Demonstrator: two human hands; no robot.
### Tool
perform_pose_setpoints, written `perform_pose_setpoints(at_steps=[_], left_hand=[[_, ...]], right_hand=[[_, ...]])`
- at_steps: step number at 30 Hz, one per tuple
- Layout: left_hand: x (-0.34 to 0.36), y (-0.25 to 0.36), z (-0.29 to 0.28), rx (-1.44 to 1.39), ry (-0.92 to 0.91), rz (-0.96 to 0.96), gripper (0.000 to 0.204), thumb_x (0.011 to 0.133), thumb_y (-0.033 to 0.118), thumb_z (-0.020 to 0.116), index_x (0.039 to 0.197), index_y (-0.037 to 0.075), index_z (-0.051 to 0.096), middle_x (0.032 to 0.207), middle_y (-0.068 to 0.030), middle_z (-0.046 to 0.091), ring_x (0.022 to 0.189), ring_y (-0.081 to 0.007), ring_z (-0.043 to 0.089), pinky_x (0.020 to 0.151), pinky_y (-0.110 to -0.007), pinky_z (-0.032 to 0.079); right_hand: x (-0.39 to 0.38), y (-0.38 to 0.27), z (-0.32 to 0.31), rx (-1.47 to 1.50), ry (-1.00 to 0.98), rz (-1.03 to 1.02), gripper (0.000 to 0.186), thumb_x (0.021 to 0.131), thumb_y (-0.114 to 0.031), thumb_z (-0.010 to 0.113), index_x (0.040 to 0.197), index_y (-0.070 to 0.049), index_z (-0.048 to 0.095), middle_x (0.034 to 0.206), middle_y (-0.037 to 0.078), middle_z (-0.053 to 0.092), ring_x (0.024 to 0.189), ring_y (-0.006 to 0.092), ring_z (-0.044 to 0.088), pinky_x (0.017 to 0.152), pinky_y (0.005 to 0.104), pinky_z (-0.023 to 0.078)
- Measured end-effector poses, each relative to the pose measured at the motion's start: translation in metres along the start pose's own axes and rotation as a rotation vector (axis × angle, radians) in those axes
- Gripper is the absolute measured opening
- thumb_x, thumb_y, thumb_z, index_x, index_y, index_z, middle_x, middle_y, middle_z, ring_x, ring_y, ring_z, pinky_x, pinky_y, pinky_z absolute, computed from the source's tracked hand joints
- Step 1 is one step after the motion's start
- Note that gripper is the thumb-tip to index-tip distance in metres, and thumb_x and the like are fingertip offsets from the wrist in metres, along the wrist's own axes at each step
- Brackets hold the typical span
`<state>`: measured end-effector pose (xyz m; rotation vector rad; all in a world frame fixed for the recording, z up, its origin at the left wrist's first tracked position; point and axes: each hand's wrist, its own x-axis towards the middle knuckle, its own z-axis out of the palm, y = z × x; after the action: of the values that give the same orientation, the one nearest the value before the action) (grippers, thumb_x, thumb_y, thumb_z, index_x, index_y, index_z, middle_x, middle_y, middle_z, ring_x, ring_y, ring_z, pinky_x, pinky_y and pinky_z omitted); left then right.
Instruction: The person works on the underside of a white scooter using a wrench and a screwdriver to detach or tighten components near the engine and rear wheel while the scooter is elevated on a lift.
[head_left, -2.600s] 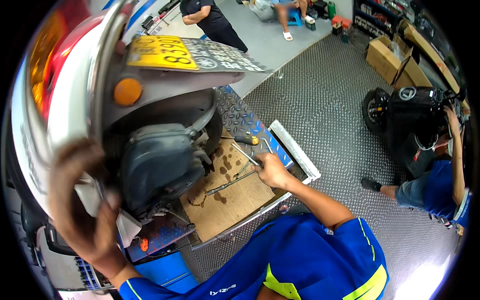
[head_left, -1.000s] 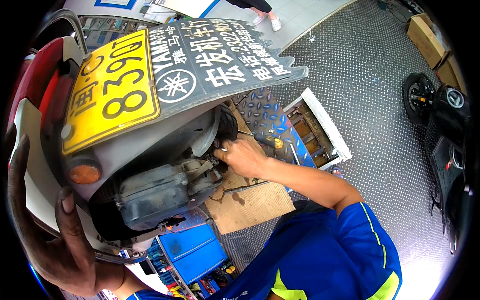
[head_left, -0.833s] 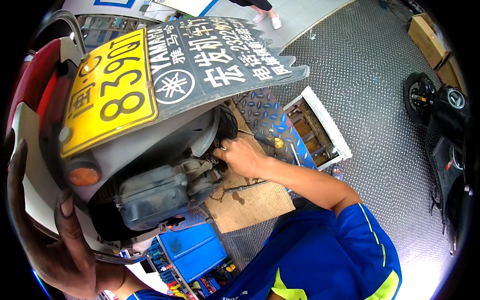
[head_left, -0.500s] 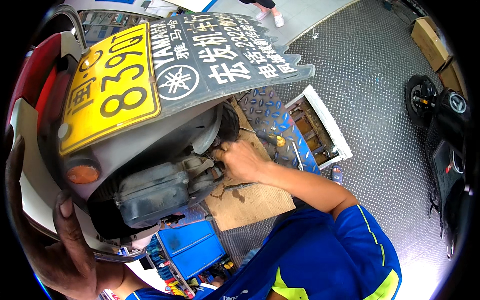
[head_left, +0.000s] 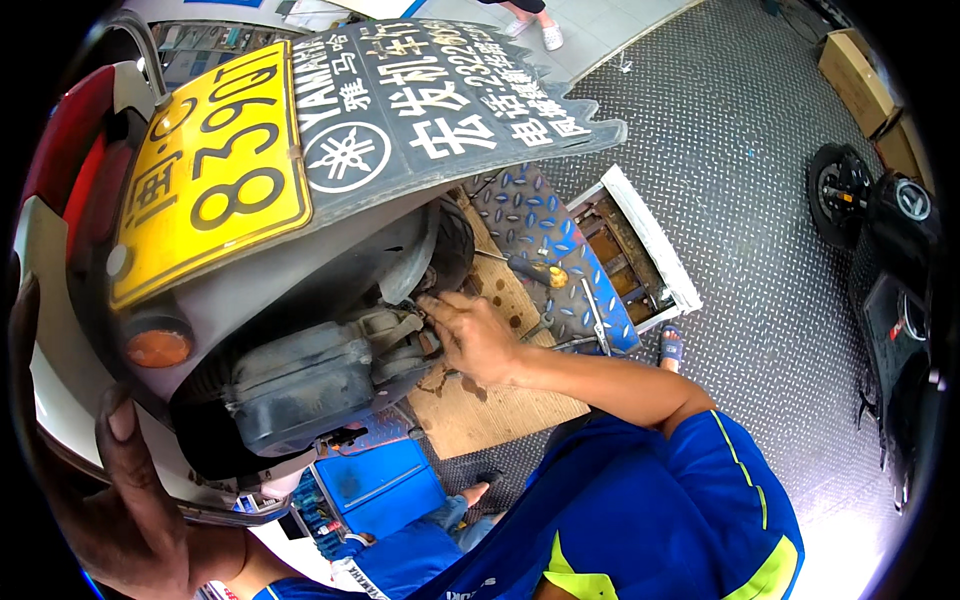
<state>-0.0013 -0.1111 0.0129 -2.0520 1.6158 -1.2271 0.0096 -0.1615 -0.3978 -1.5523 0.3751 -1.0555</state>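
The right hand (head_left: 478, 338) reaches in under the back of a scooter (head_left: 300, 300). Its fingers are bent and press on the metal engine parts (head_left: 395, 335) beside the rear wheel (head_left: 452, 245). It may be pinching a small part there, but the fingers hide it, so I cannot tell if it grips anything.

The left hand (head_left: 120, 500) is at the lower left. It is open, with the palm and fingers spread flat against the white body panel (head_left: 55, 370) of the scooter. The thumb points up.

Just left of the right hand sits a dark grey plastic box (head_left: 295, 385) (part of the engine). Above both hands are a yellow number plate (head_left: 205, 170) and a grey mud flap (head_left: 440, 110).

Under the right hand lies a stained piece of cardboard (head_left: 500, 405). A little past the right hand, a screwdriver with a yellow handle (head_left: 535, 270) lies on a blue metal plate (head_left: 545, 250). Below the hands stands a blue toolbox (head_left: 380, 485). Far to the right is a black scooter (head_left: 885, 250).
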Motion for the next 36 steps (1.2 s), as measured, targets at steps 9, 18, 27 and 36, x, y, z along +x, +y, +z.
perform_pose_setpoints(at_steps=[9,18,27,36], left_hand=[[-0.020,-0.004,0.003,0.101,0.047,-0.104,0.068,0.099,0.051,0.061,0.142,-0.001,0.052,0.120,-0.0285,0.067,0.102,-0.0368,0.072,0.081,-0.044,0.063],[-0.022,-0.004,0.002,0.113,0.043,-0.063,0.067,0.099,0.049,0.062,0.142,-0.002,0.052,0.122,-0.0285,0.066,0.105,-0.0368,0.071,0.084,-0.044,0.062],[-0.018,-0.004,0.005,0.099,0.027,0.019,0.065,0.100,0.046,0.062,0.142,-0.002,0.052,0.124,-0.0285,0.066,0.109,-0.0369,0.070,0.087,-0.044,0.061],[-0.004,-0.003,0.005,0.094,-0.013,0.134,0.063,0.100,0.043,0.063,0.142,-0.003,0.052,0.126,-0.0285,0.065,0.112,-0.0369,0.068,0.090,-0.044,0.060]], right_hand=[[0.041,0.040,-0.037,-0.212,-0.230,-0.171,0.043,0.067,0.010,0.062,0.108,0.005,0.073,0.091,0.029,0.067,0.084,0.0423,0.070,0.072,0.0484,0.059],[0.050,0.027,-0.043,-0.504,-0.360,-0.293,0.019,0.074,-0.002,0.065,0.092,0.000,0.071,0.083,0.024,0.066,0.075,0.0396,0.070,0.067,0.0476,0.057],[0.051,0.038,-0.047,-0.676,-0.411,-0.462,0.016,0.076,-0.009,0.064,0.089,0.001,0.066,0.079,0.022,0.066,0.074,0.0351,0.071,0.061,0.0447,0.057],[0.062,0.013,-0.049,-0.680,-0.470,-0.470,0.011,0.077,-0.012,0.064,0.076,-0.002,0.067,0.073,0.017,0.068,0.073,0.0333,0.072,0.063,0.0436,0.057]])
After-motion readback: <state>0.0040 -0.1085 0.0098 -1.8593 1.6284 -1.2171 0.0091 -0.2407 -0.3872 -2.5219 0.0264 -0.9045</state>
